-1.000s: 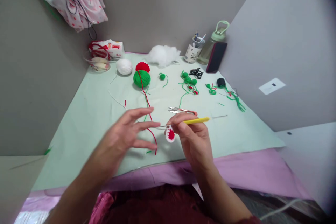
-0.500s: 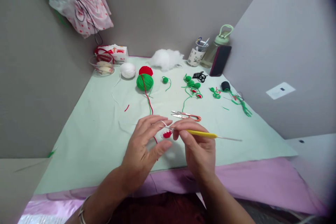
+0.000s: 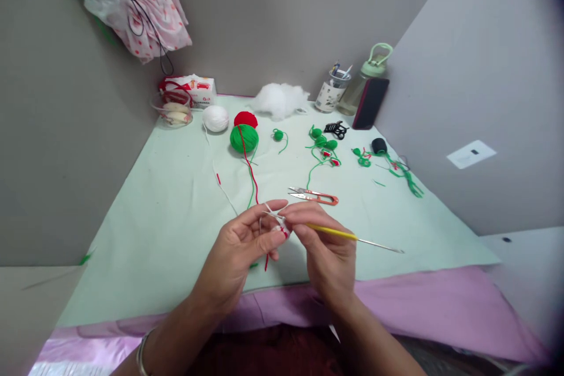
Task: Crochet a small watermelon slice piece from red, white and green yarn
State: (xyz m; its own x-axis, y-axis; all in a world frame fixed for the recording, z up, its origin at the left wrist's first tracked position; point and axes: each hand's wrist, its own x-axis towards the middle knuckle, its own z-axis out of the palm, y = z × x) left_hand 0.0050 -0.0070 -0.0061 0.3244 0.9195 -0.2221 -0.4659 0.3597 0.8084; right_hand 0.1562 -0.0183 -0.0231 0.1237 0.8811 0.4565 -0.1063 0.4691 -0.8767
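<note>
Crocheting two-handed in front of orange-handled metal thread snips [image 3: 321, 192]

Pinching small red-and-white crocheted yarn piece [image 3: 282, 228] with thumb and fingers of left hand [image 3: 238, 247], in front of snips and slightly left. Gripping slim yellow-handled metal crochet hook [image 3: 332, 231] with curled fingers of right hand [image 3: 328, 252], with tip at piece. Behind snips, to left: round green yarn ball [image 3: 249, 140], round red yarn ball [image 3: 247, 120], round white yarn ball [image 3: 215, 119].

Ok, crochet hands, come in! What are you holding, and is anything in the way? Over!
Right fingers: gripping yellow-handled hook. Left fingers: pinching red-and-white piece. Orange-handled snips: lying just beyond, nothing visibly blocking.
</note>
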